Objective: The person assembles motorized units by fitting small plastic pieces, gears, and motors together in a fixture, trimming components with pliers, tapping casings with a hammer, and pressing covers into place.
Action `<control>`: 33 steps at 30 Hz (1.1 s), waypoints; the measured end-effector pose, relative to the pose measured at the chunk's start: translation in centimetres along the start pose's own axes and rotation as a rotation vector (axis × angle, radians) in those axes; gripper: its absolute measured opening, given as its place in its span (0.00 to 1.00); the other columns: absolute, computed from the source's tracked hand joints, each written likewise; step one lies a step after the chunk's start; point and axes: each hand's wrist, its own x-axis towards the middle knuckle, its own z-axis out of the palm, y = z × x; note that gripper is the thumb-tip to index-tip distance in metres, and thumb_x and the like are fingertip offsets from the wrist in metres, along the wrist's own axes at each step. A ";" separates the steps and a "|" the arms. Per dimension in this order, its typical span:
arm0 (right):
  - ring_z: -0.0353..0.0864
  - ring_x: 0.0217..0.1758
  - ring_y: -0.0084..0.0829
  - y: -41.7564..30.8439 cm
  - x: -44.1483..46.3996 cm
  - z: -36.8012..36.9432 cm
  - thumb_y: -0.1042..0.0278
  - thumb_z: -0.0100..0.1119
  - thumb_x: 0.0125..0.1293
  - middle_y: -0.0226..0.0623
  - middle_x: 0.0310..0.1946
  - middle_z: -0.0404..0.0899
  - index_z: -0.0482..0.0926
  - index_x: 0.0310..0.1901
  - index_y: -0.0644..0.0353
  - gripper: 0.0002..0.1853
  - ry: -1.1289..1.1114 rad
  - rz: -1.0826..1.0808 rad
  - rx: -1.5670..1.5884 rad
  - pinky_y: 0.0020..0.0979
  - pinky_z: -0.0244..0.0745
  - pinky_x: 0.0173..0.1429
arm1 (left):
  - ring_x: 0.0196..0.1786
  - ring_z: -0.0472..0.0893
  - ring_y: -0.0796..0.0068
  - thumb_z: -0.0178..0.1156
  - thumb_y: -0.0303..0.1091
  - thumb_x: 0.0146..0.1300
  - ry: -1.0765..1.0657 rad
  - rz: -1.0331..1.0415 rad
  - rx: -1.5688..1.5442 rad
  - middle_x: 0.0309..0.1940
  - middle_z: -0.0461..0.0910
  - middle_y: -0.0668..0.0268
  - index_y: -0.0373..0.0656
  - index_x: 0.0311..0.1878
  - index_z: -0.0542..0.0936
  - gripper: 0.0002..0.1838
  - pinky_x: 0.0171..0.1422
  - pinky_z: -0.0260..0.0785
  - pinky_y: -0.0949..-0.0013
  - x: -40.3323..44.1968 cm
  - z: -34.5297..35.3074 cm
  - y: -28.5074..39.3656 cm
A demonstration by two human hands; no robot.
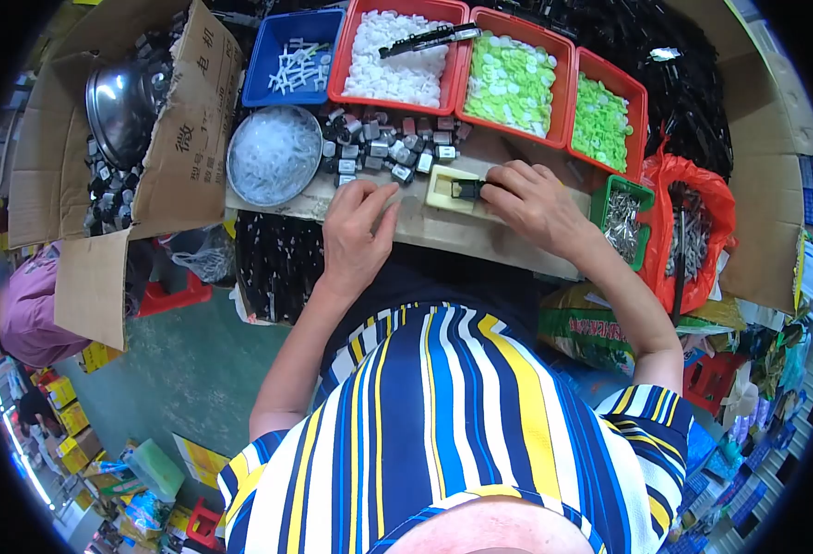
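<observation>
I seem to be fitting a small black piece (466, 188) at the cream block (440, 199), which sits on the near part of the tabletop (436, 227). My right hand (538, 205) reaches in from the right, palm down, fingers curled and closed on the black piece's right end. My left hand (358, 229) is raised at the left, thumb and fingertips nearly together; I cannot tell whether they pinch anything. The next move likely calls for steady right fingers and careful alignment.
</observation>
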 end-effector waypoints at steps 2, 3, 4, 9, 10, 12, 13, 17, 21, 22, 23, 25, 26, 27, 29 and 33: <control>0.77 0.49 0.34 0.8 0.6 -1.2 0.70 0.58 0.58 0.35 0.44 0.76 0.77 0.43 0.57 0.11 0.093 0.001 -0.031 0.35 0.73 0.48 | 0.40 0.78 0.61 0.66 0.21 0.54 -0.005 0.064 0.056 0.37 0.77 0.59 0.38 0.45 0.83 0.13 0.42 0.71 0.64 0.6 0.1 0.1; 0.78 0.48 0.34 1.4 1.0 -1.7 0.71 0.59 0.57 0.36 0.44 0.77 0.78 0.43 0.57 0.11 0.184 0.004 -0.055 0.36 0.73 0.47 | 0.40 0.78 0.61 0.66 0.21 0.54 -0.003 0.065 0.057 0.37 0.77 0.59 0.38 0.45 0.83 0.13 0.42 0.71 0.64 0.9 0.3 0.1; 0.79 0.47 0.36 2.3 1.1 -2.1 0.72 0.62 0.57 0.37 0.43 0.78 0.79 0.41 0.58 0.10 0.213 0.064 -0.094 0.36 0.73 0.47 | 0.41 0.78 0.60 0.66 0.22 0.54 0.001 0.103 0.096 0.39 0.77 0.59 0.38 0.46 0.83 0.14 0.44 0.71 0.63 1.3 0.5 0.1; 0.78 0.50 0.38 6.7 2.9 -3.9 0.69 0.66 0.59 0.38 0.46 0.78 0.81 0.40 0.59 0.09 0.260 0.319 -0.266 0.39 0.73 0.48 | 0.44 0.77 0.57 0.67 0.23 0.54 -0.066 0.162 0.188 0.42 0.77 0.58 0.38 0.46 0.81 0.15 0.47 0.71 0.60 2.2 1.5 -0.1; 0.77 0.52 0.37 6.7 3.7 -4.2 0.68 0.66 0.60 0.38 0.47 0.77 0.81 0.40 0.59 0.08 0.311 0.305 -0.333 0.41 0.72 0.50 | 0.43 0.77 0.57 0.66 0.24 0.54 -0.071 0.180 0.210 0.42 0.76 0.58 0.39 0.45 0.80 0.14 0.47 0.71 0.60 2.3 1.8 -0.2; 0.78 0.52 0.38 6.8 5.6 -4.0 0.68 0.65 0.60 0.38 0.47 0.77 0.81 0.40 0.59 0.09 0.358 0.251 -0.325 0.41 0.73 0.48 | 0.43 0.76 0.58 0.66 0.25 0.54 -0.081 0.193 0.231 0.42 0.75 0.59 0.39 0.44 0.78 0.14 0.46 0.71 0.59 2.5 2.1 -0.3; 0.78 0.52 0.38 6.9 6.7 -3.7 0.68 0.65 0.60 0.38 0.46 0.78 0.81 0.40 0.59 0.09 0.405 0.196 -0.321 0.41 0.74 0.47 | 0.43 0.76 0.58 0.66 0.26 0.54 -0.081 0.198 0.229 0.42 0.75 0.59 0.39 0.44 0.78 0.13 0.46 0.71 0.59 2.5 2.2 -0.3; 0.79 0.46 0.40 6.1 12.2 -2.3 0.74 0.58 0.59 0.42 0.38 0.79 0.80 0.39 0.61 0.07 0.375 0.134 -0.315 0.41 0.74 0.42 | 0.43 0.76 0.57 0.65 0.26 0.55 -0.117 0.222 0.203 0.39 0.74 0.57 0.38 0.43 0.77 0.13 0.47 0.71 0.59 3.0 2.0 -0.4; 0.82 0.39 0.41 7.0 16.6 -0.6 0.71 0.51 0.62 0.45 0.30 0.81 0.79 0.35 0.59 0.07 0.217 0.118 -0.334 0.44 0.71 0.47 | 0.43 0.76 0.57 0.64 0.27 0.55 -0.141 0.238 0.185 0.37 0.73 0.57 0.37 0.43 0.76 0.13 0.47 0.72 0.60 3.0 1.6 -0.5; 0.84 0.37 0.42 7.4 17.4 -0.3 0.71 0.50 0.62 0.45 0.28 0.81 0.80 0.34 0.59 0.07 -0.009 0.167 -0.363 0.44 0.71 0.47 | 0.42 0.76 0.58 0.64 0.27 0.55 -0.156 0.240 0.191 0.37 0.73 0.57 0.37 0.44 0.76 0.13 0.47 0.72 0.60 2.9 1.5 -0.5; 0.85 0.33 0.45 8.4 17.8 0.7 0.70 0.48 0.63 0.44 0.26 0.82 0.81 0.31 0.58 0.10 -0.008 0.139 -0.375 0.45 0.71 0.48 | 0.42 0.76 0.58 0.64 0.27 0.55 -0.154 0.235 0.190 0.37 0.73 0.57 0.37 0.44 0.76 0.13 0.47 0.72 0.60 2.8 1.4 -0.6; 0.85 0.32 0.45 8.0 17.3 -0.2 0.69 0.50 0.63 0.44 0.25 0.82 0.80 0.29 0.58 0.10 0.102 0.136 -0.283 0.46 0.71 0.48 | 0.42 0.76 0.58 0.64 0.26 0.56 -0.164 0.229 0.209 0.36 0.74 0.58 0.38 0.45 0.75 0.14 0.45 0.72 0.60 2.6 1.1 -0.9; 0.84 0.32 0.46 7.9 16.8 -0.8 0.68 0.51 0.63 0.44 0.25 0.81 0.80 0.27 0.59 0.11 0.213 0.136 -0.191 0.47 0.72 0.49 | 0.42 0.76 0.58 0.64 0.26 0.56 -0.161 0.225 0.207 0.36 0.74 0.58 0.38 0.45 0.75 0.14 0.45 0.72 0.60 2.4 1.0 -1.0; 0.84 0.32 0.46 7.1 16.2 -2.1 0.68 0.51 0.63 0.44 0.25 0.81 0.80 0.27 0.59 0.11 0.207 0.133 -0.192 0.47 0.72 0.49 | 0.41 0.76 0.58 0.64 0.26 0.56 -0.170 0.203 0.191 0.35 0.74 0.58 0.38 0.46 0.75 0.14 0.45 0.72 0.60 2.2 0.8 -1.2; 0.83 0.38 0.46 5.7 13.7 -4.2 0.66 0.57 0.60 0.44 0.30 0.82 0.81 0.29 0.60 0.08 0.272 0.152 -0.022 0.46 0.73 0.46 | 0.41 0.76 0.58 0.64 0.26 0.56 -0.181 0.178 0.169 0.35 0.73 0.58 0.39 0.46 0.75 0.15 0.44 0.72 0.59 2.0 0.7 -1.3; 0.83 0.33 0.47 3.1 7.1 -5.0 0.83 0.57 0.52 0.45 0.32 0.82 0.80 0.42 0.61 0.14 0.265 0.034 0.149 0.39 0.79 0.38 | 0.40 0.77 0.56 0.66 0.29 0.56 -0.193 0.173 0.173 0.34 0.75 0.58 0.39 0.46 0.76 0.15 0.43 0.72 0.58 2.4 0.4 -0.4</control>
